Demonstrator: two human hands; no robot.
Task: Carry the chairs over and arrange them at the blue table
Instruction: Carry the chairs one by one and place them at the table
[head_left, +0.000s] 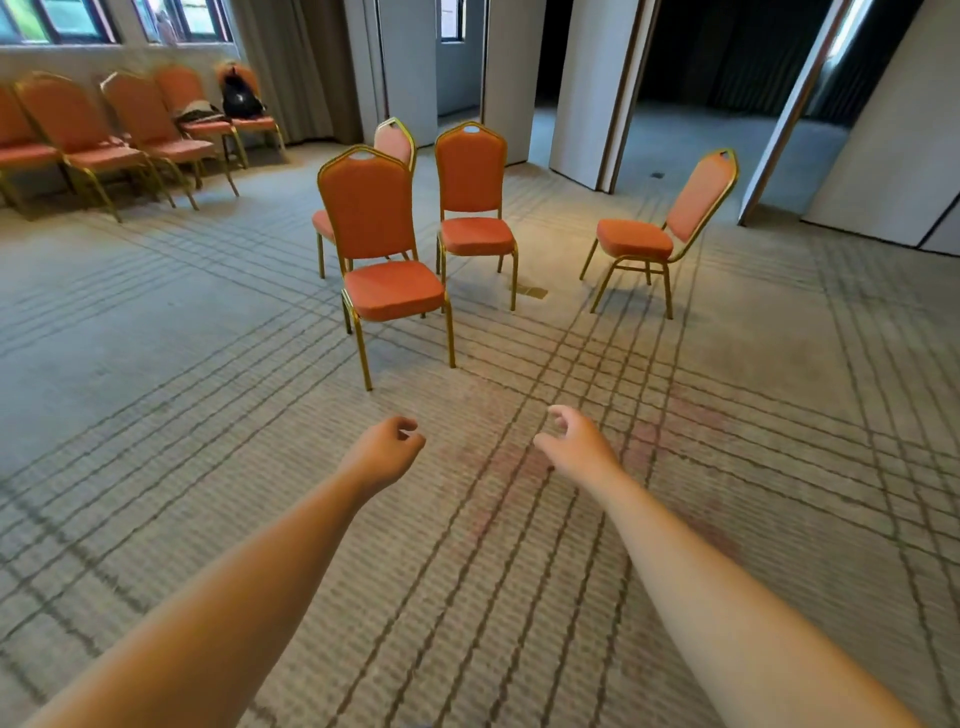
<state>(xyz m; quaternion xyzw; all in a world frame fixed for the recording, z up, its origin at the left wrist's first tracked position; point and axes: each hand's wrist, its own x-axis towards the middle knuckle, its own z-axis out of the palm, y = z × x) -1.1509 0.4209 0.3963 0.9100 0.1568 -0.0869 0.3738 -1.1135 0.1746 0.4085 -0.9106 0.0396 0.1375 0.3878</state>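
Far left of the fingers, a row of chairs (104, 135) lined the wall, one bearing a black bag (241, 98). The left hand (387, 449) and right hand (574, 441) hung loosely curled, holding nothing. The nearest chair (382, 244) stood ahead of the fingertips, untouched; gripping backrest top and seat edge would lift it best. Two more chairs (472, 192) crowded behind it, and a lone chair (660, 234) sat further right. No blue table showed.

My two hands, the left hand (384, 452) and the right hand (576, 447), are bare, and so are both wrists. My left forearm (234, 597) and right forearm (727, 597) are bare too, uncovered along their whole visible length, from the wrists back to the near edge of view.
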